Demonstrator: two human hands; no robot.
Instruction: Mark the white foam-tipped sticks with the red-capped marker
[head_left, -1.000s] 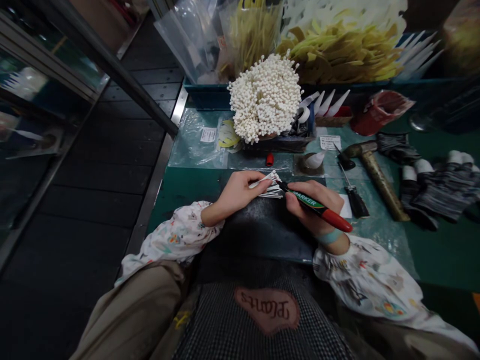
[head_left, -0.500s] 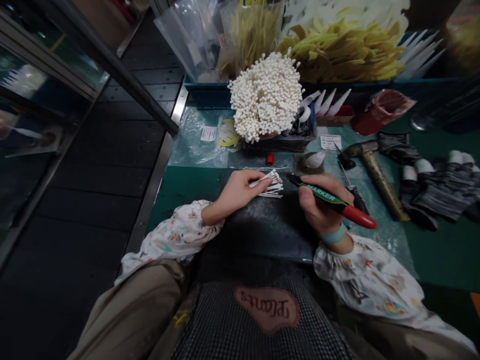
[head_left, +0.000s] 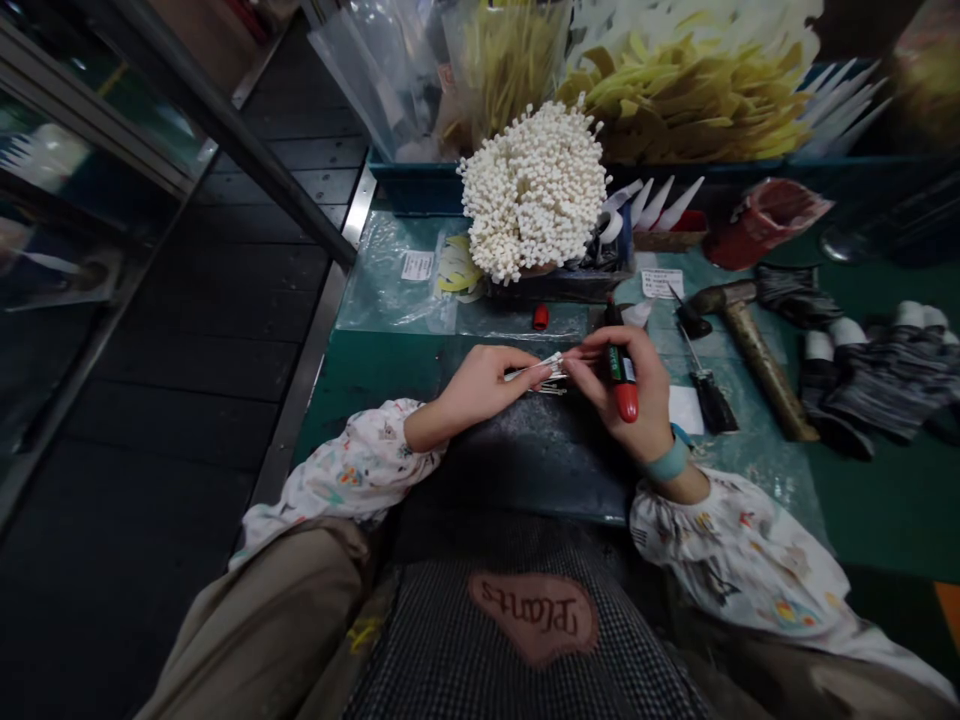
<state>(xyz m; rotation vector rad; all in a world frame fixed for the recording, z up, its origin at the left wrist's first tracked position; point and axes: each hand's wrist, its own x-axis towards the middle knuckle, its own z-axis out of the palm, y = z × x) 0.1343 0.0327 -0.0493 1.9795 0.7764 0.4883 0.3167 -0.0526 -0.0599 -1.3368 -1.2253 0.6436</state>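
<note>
My left hand point(head_left: 480, 385) pinches a small bunch of thin white sticks point(head_left: 544, 368) flat against the dark mat point(head_left: 525, 450). My right hand point(head_left: 630, 390) holds a green marker with a red end point(head_left: 619, 365), now standing almost upright in the fist. The fingertips of that hand touch the tips of the white sticks, meeting my left fingers. A big round bundle of white-headed sticks point(head_left: 534, 190) stands just behind both hands.
A red cap point(head_left: 539, 317) lies on the plastic sheet. A hammer point(head_left: 750, 345), a screwdriver point(head_left: 701, 385) and striped gloves point(head_left: 877, 375) lie to the right. A red cup point(head_left: 761, 220) and bins of yellow and white pieces point(head_left: 690, 90) line the back. A dark conveyor point(head_left: 187, 330) runs at left.
My right hand swung the marker from lying across to nearly upright and moved left, so its fingertips now touch the stick tips. My left hand stayed on the sticks.
</note>
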